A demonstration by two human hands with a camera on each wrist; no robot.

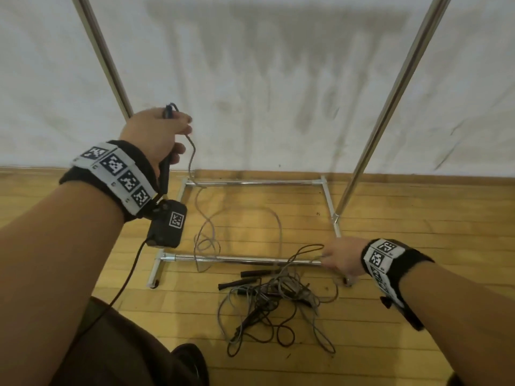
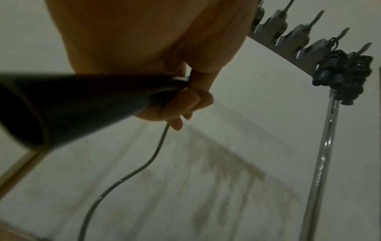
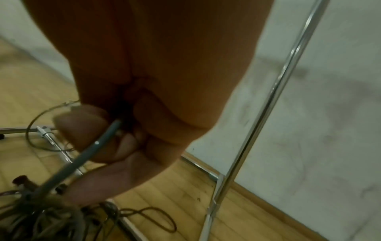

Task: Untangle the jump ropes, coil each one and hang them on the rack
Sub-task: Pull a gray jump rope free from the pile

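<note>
My left hand (image 1: 164, 129) is raised by the rack's left pole and grips a black jump rope handle (image 1: 165, 171), which fills the left wrist view (image 2: 82, 104). Its grey cord (image 1: 204, 218) hangs down from the hand (image 2: 123, 176) and loops across the rack's base to the floor. A tangle of grey and dark ropes (image 1: 276, 302) with black handles lies on the wooden floor. My right hand (image 1: 338, 257) is low beside the tangle and pinches a grey cord (image 3: 82, 156) between thumb and fingers. Two coiled ropes (image 2: 346, 73) hang on the rack's hooks.
The chrome rack has two slanted poles (image 1: 390, 107) and a rectangular base frame (image 1: 239, 259) on the floor, against a stained white wall. A row of hooks (image 2: 292, 32) runs along its top bar. My knee in dark trousers (image 1: 125, 352) is at the lower left.
</note>
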